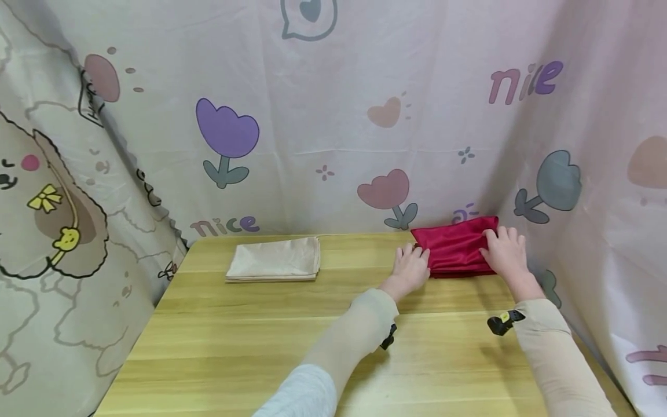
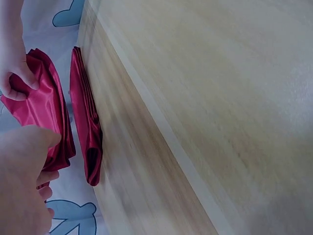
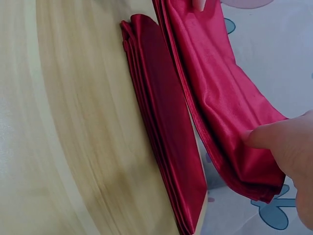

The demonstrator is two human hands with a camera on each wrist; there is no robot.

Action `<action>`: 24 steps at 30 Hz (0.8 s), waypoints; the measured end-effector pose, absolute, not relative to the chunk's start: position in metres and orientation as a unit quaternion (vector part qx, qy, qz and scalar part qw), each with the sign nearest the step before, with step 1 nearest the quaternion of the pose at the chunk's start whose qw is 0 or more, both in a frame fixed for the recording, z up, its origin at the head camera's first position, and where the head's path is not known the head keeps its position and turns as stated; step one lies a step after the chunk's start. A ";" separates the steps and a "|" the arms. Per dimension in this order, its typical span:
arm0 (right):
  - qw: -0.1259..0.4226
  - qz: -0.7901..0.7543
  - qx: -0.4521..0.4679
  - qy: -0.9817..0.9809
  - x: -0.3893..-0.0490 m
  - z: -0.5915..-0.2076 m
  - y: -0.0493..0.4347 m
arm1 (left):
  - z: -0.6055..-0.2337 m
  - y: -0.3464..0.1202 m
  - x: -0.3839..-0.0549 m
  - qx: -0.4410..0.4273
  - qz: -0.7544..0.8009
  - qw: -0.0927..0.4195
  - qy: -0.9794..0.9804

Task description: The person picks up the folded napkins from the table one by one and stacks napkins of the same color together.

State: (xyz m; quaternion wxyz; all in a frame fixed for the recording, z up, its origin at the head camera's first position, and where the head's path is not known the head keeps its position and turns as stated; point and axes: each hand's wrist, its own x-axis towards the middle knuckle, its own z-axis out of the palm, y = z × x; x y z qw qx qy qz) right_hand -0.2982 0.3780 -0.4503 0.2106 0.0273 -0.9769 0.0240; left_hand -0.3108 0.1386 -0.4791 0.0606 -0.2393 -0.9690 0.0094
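Observation:
A folded red satin cloth point(image 1: 454, 243) is held up between both hands near the back right of the table. My left hand point(image 1: 409, 268) pinches its left end, and my right hand point(image 1: 506, 253) grips the right end, thumb on the near face. Beneath it, a second folded red satin cloth point(image 3: 161, 107) lies flat on the wood, its stacked layers showing along the edge. A gap separates the two cloths in both wrist views. In the left wrist view, the left hand's fingers curl behind the raised cloth point(image 2: 46, 98).
A folded beige cloth point(image 1: 273, 259) lies at the back left of the wooden table point(image 1: 250, 347). A printed curtain point(image 1: 312, 116) hangs along the table's back edge, and more patterned fabric point(image 1: 620, 231) closes off the right side.

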 end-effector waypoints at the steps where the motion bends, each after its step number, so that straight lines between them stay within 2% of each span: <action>1: 0.206 0.023 0.026 -0.978 -0.299 -0.451 0.378 | -0.480 0.139 -0.311 -0.241 0.010 0.058 -0.969; 9: 0.180 0.017 0.011 -0.983 -0.300 -0.460 0.377 | -0.487 0.144 -0.311 -0.253 -0.003 0.023 -0.967; 19: 0.157 0.017 0.009 -0.987 -0.304 -0.474 0.378 | -0.492 0.149 -0.313 -0.226 -0.035 -0.045 -0.972; 24: 0.165 0.004 0.011 -0.986 -0.303 -0.485 0.381 | -0.494 0.149 -0.311 -0.225 -0.051 -0.051 -0.972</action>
